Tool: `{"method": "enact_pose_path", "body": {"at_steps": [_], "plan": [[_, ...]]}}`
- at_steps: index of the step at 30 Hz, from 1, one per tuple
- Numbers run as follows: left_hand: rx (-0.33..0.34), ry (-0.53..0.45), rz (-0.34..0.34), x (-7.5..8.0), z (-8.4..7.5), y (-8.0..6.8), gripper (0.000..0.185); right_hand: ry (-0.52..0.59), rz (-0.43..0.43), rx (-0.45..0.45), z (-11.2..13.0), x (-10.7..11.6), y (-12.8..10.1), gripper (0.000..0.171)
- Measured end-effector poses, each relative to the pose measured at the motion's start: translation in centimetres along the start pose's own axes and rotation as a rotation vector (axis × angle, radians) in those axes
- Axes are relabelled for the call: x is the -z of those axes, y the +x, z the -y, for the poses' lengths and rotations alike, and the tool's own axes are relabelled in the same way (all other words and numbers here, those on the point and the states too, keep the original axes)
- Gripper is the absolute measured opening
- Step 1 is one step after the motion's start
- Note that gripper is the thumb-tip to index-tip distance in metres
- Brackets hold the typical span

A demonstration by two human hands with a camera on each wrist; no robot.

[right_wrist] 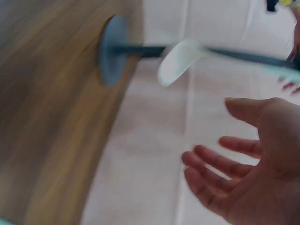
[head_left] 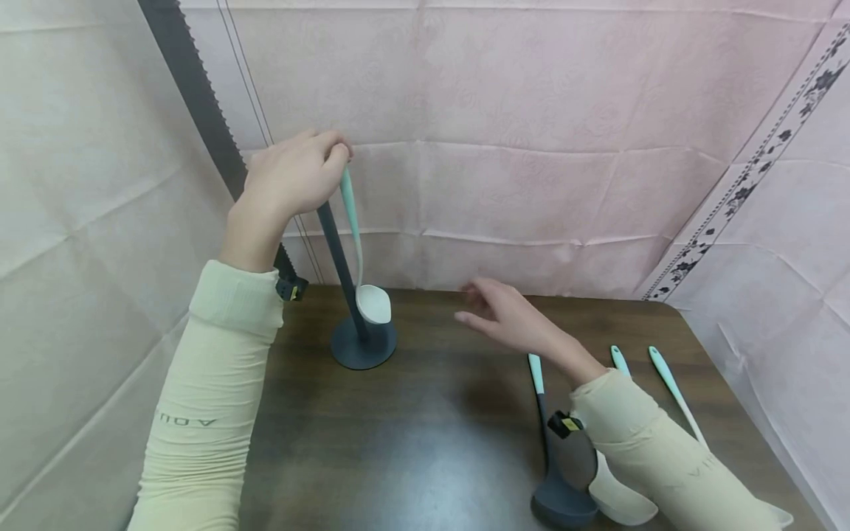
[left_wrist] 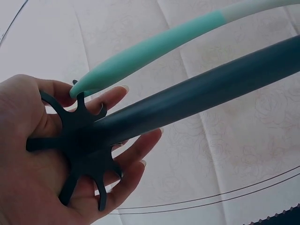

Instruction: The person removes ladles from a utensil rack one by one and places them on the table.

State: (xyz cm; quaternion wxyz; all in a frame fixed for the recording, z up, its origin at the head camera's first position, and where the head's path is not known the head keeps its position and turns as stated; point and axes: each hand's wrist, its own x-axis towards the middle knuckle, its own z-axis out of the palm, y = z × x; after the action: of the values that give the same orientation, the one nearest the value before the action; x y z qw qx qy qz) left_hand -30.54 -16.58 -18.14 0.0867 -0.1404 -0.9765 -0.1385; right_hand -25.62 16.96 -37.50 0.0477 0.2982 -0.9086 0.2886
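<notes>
My left hand (head_left: pixel 295 169) is over the top of a dark utensil stand (head_left: pixel 339 258). In the left wrist view its fingers curl around the stand's ring of hooks (left_wrist: pixel 84 136). A white ladle (head_left: pixel 373 304) with a mint handle (left_wrist: pixel 136 61) hangs from one hook, bowl down beside the pole; a finger lies against the handle tip. My right hand (head_left: pixel 508 317) is in the air right of the stand, apart from the ladle. Its fingers are loosely bent and hold nothing, as the right wrist view shows.
On the brown table (head_left: pixel 398 428) at the right lie a dark ladle (head_left: pixel 564 505) with a mint handle and a pale utensil (head_left: pixel 620 498). Another pale utensil (head_left: pixel 677 391) is partly under the right sleeve. Pale cloth (head_left: pixel 518 192) hangs behind and at both sides.
</notes>
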Motion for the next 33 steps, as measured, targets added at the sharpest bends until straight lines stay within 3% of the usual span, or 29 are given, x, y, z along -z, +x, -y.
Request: {"method": "enact_pose_path", "body": {"at_steps": [8, 13, 21, 33], "plan": [[0.006, 0.01, 0.008, 0.2, 0.3, -0.1, 0.067, 0.124, -0.129, 0.149, 6.9, -1.8, 5.7, 0.056], [0.013, 0.026, 0.018, 0.2, 0.1, 0.0, 0.067, 0.187, -0.167, 0.131, 9.0, -2.6, 8.5, 0.058], [0.008, 0.038, -0.004, -0.2, -0.4, 0.2, 0.065, 0.33, -0.219, 0.036, 9.4, -3.2, 11.5, 0.043], [0.014, 0.023, -0.018, -0.1, -0.6, 0.0, 0.063, 0.407, -0.25, 0.034, 8.5, -4.0, 12.8, 0.041]]}}
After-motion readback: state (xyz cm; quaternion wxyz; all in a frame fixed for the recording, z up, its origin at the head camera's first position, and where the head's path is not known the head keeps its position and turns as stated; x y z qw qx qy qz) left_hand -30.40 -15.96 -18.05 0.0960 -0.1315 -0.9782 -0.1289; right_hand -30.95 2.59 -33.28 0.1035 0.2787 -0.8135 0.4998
